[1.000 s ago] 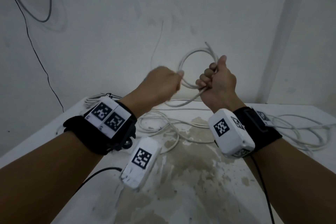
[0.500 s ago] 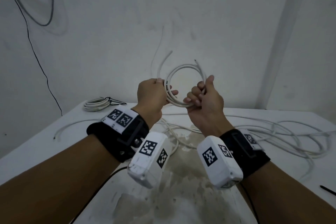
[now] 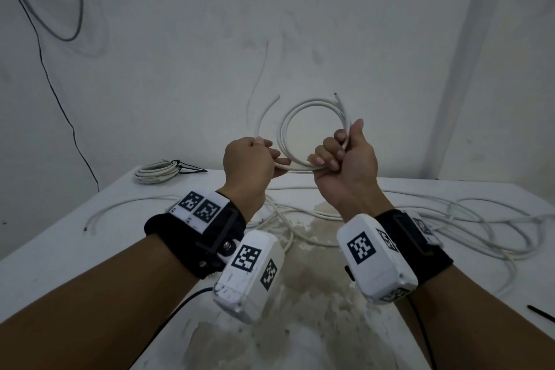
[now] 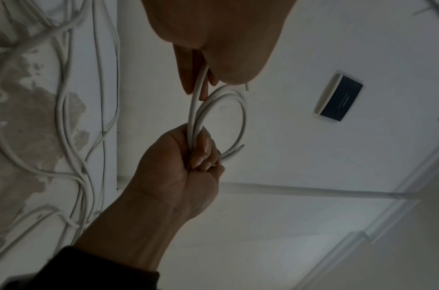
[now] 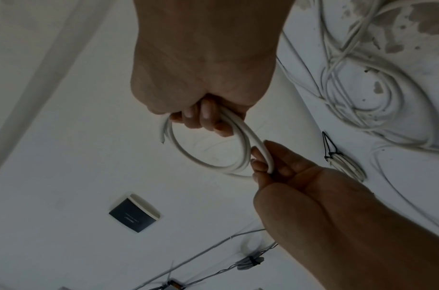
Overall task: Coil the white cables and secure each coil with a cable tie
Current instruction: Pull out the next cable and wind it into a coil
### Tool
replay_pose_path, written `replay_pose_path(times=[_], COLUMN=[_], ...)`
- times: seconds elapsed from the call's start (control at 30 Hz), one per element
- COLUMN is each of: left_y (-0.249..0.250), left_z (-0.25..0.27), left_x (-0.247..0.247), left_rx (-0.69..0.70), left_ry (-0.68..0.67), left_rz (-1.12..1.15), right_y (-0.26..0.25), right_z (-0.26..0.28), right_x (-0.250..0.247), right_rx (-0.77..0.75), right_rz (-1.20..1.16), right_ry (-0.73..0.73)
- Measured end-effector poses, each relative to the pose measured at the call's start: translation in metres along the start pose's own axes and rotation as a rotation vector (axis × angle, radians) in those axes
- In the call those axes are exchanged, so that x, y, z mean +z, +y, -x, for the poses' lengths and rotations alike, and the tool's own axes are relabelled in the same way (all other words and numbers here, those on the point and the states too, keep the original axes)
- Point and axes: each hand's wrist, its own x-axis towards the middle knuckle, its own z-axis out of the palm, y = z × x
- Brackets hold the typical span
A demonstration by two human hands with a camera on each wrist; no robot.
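Above the table I hold up a small coil of white cable (image 3: 303, 108) between both hands. My right hand (image 3: 342, 153) grips the coil's right side, fingers curled round several turns (image 5: 241, 135). My left hand (image 3: 258, 156) pinches the loose tail, whose free end (image 3: 267, 111) curves up beside the coil. The wrist views show the same ring (image 4: 236, 109) held from both sides. A finished coil (image 3: 156, 173) bound with a black cable tie (image 3: 189, 170) lies at the table's far left. Loose white cables (image 3: 468, 225) sprawl over the right side.
The white table (image 3: 60, 249) has a worn, stained patch (image 3: 315, 294) in the middle. One loose cable (image 3: 120, 207) runs along the left side. A black cable tie (image 3: 540, 312) lies at the right edge. Walls close in behind and to the right.
Both hands came a little lower and closer to me. The cable's last length was drawn up off the table, and its free end now sticks up beside the coil.
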Motion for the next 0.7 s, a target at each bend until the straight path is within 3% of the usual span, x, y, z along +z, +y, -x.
replay_pose_path(times=[0.27, 0.7], left_y=[-0.004, -0.004], left_z=[0.004, 0.004], left_x=[0.001, -0.001], left_rx=[0.013, 0.023], left_ry=[-0.016, -0.021], left_rz=[-0.036, -0.034], right_y=[0.001, -0.01], right_z=[0.003, 0.002], right_x=[-0.002, -0.005], right_rx=[-0.065, -0.06], right_rz=[0.11, 0.003], right_ry=[0.031, 0.073])
